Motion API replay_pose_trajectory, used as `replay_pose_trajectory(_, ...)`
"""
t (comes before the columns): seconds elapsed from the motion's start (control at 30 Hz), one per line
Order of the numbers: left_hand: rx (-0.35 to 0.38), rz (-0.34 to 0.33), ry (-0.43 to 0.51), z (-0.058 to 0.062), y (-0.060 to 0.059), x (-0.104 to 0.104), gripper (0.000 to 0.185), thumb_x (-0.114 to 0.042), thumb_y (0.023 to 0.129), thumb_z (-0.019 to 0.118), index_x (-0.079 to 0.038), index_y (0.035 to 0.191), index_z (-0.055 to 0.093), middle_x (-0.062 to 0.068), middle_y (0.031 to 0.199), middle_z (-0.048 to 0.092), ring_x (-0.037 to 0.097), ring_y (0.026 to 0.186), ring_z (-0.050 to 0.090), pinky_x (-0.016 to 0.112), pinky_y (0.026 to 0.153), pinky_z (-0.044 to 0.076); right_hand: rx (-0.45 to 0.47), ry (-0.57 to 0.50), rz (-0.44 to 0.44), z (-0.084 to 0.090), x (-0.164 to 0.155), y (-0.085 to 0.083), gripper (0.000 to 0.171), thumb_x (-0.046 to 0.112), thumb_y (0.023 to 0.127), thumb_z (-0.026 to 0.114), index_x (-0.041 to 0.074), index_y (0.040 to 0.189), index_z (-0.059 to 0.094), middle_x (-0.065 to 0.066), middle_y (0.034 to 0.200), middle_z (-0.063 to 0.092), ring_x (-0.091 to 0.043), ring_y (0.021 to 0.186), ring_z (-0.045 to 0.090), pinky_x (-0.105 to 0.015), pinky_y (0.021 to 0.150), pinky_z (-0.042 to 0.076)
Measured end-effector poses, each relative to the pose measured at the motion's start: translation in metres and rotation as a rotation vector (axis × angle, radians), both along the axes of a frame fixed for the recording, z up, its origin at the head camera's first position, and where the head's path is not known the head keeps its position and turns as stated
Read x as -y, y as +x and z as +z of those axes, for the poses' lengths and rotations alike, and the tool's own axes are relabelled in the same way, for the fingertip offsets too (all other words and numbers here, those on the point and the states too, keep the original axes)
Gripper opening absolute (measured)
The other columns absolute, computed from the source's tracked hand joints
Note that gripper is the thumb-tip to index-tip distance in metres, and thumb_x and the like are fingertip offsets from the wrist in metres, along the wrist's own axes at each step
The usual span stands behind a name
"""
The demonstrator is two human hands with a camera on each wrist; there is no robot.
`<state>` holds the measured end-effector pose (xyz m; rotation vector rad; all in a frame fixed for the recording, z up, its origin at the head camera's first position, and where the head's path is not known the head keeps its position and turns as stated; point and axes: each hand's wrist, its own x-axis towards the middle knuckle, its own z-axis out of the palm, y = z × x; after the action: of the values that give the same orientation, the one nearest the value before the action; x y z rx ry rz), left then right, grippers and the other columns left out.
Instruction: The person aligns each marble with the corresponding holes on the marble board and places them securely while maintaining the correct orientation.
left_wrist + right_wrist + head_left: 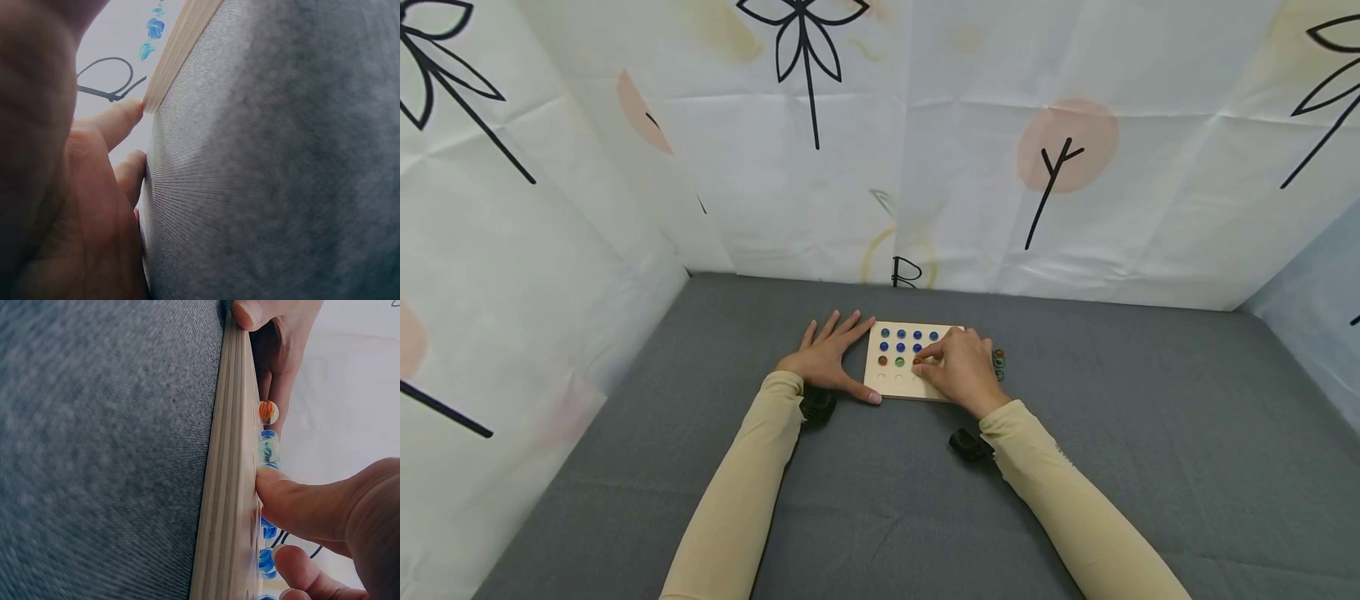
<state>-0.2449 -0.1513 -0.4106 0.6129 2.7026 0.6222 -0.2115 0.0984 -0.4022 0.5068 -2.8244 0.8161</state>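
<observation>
While the left hand [827, 364] is spreading loose and straight-fingered, thumb and index touching the left corners of the pale wooden marble board [892, 388], the right hand [966, 371] is pinching a reddish-orange glass marble [917, 362] between thumb and fingertip. Marble is sitting at the third row from the far edge, third spot from the left, just right of a green marble [900, 362]; can't tell if it's resting fully in its hollow, fingers are covering it. Blue marbles [901, 334] are filling visible spots in the two far rows. Loose marbles [999, 363] are lying on the grey surface [880, 500] just beyond the board's right side.

Handling, judging by looks: marble is likely being light, hard, smooth, prone to slipping or rolling; probably not very fragile. Best hold: opposite sides at its widest part, light pinch, keeping fingertips off neighbours. Board is looking stiff, fairly light, layered like plywood; edges or corners are offering the safest grip, keeping it level.
</observation>
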Motion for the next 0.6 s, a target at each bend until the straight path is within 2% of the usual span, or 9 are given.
replay_pose_trajectory(0.43,0.000,0.000,0.004,0.0040,0.0020,-0.0014,0.123,-0.058,0.072,0.087,-0.023,0.166,0.015,0.008,0.171,0.004,0.034,0.155,-0.008,0.061,0.121,-0.011,0.002,0.001,0.004,0.0021,-0.0002,0.0015,0.012,0.024,0.085,0.085,0.014,0.092,0.085,-0.007,0.085,0.064,-0.024,0.077,0.048,-0.045,0.072,0.031)
replay_pose_trajectory(0.6,-0.003,0.003,-0.005,0.0037,0.0015,-0.0011,0.123,-0.057,0.072,0.087,-0.023,0.165,0.015,0.006,0.171,0.003,0.034,0.155,-0.008,0.060,0.121,-0.012,0.003,0.006,-0.001,0.0034,-0.0021,0.0012,0.018,0.026,0.083,0.086,0.013,0.095,0.085,-0.007,0.086,0.066,-0.025,0.078,0.049,-0.046,0.072,0.032)
